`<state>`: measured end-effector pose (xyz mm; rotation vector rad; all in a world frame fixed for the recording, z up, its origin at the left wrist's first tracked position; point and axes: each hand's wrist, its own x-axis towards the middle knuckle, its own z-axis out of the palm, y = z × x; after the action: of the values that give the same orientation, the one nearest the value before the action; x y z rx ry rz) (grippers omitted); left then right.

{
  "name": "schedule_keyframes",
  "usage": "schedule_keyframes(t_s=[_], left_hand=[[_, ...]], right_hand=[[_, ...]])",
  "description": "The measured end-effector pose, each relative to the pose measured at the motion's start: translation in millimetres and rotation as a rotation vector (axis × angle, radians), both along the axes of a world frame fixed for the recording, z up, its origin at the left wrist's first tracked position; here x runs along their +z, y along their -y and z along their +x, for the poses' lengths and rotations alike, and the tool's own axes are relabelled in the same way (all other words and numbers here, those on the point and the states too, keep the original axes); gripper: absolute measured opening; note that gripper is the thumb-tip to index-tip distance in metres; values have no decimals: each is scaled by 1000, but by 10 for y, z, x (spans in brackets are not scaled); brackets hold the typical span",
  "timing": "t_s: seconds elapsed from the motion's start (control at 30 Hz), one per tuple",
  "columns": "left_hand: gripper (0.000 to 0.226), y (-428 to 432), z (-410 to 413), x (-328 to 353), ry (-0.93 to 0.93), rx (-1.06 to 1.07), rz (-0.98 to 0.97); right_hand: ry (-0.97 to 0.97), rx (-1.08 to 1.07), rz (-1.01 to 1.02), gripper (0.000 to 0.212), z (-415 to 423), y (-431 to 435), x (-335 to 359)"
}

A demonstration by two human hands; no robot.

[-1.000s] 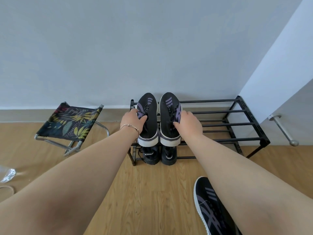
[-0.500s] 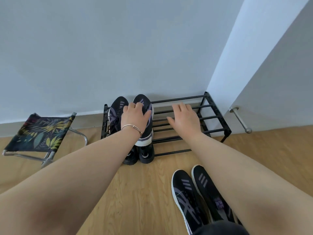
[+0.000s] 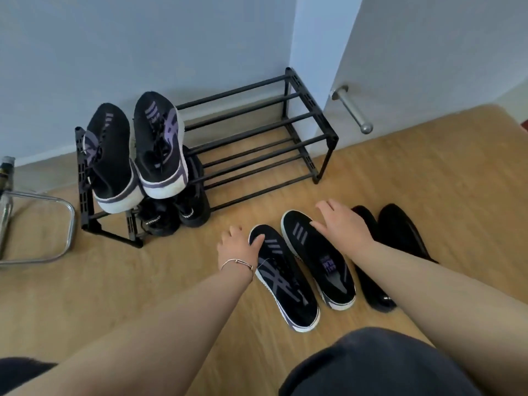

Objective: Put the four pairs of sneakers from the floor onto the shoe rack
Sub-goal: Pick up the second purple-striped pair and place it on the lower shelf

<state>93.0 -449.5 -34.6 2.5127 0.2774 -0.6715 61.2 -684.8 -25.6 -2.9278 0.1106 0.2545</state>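
A black two-tier shoe rack (image 3: 285, 121) stands against the wall. A black-and-purple pair (image 3: 137, 155) rests on the left end of its top tier, and an all-black pair (image 3: 177, 215) sits below it. On the floor lies a second black-and-purple pair: a left shoe (image 3: 285, 284) and a right shoe (image 3: 317, 258). My left hand (image 3: 238, 250) touches the left shoe's toe, fingers apart. My right hand (image 3: 341, 225) hovers open over the right shoe's toe. A black pair (image 3: 400, 238) lies further right, partly hidden by my right arm.
The right part of both rack tiers holds no shoes. A metal stool frame (image 3: 37, 227) stands at the left. A door with a metal handle (image 3: 353, 111) is at the right of the rack. My dark-clothed knee (image 3: 371, 364) fills the bottom.
Both hands left the pair on the top tier and came down to the black-and-purple pair on the floor. The view swung right and down.
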Motion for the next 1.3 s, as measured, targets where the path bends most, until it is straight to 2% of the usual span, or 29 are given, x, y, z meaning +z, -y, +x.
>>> schedule_keyframes(t_s=[0.17, 0.27, 0.43, 0.53, 0.63, 0.83, 0.9, 1.1, 1.3], left_hand=[[71, 83, -572, -486, -263, 67, -15], [70, 143, -803, -644, -362, 94, 2], [79, 170, -1011, -759, -464, 215, -78], [74, 171, -1039, -767, -466, 253, -134], [69, 153, -1022, -792, -447, 266, -186], [76, 126, -1006, -905, -460, 373, -324], [70, 102, -972, -900, -473, 437, -396], [57, -40, -773, -842, -437, 410, -469], [58, -225, -574, -820, -410, 404, -524]], right_hand=[[-222, -158, 55, 47, -507, 197, -481], [-344, -354, 171, 52, -714, 243, -648], [-387, -604, 480, 55, -907, 232, -748], [-332, -695, 602, 51, -996, 276, -743], [-328, -673, 634, 38, -1030, 359, -776], [-468, -583, 675, 31, -1013, 318, -823], [-473, -599, 650, 28, -1008, 268, -847], [-425, -694, 666, 33, -998, 147, -894], [-355, -745, 745, 35, -938, 24, -836]])
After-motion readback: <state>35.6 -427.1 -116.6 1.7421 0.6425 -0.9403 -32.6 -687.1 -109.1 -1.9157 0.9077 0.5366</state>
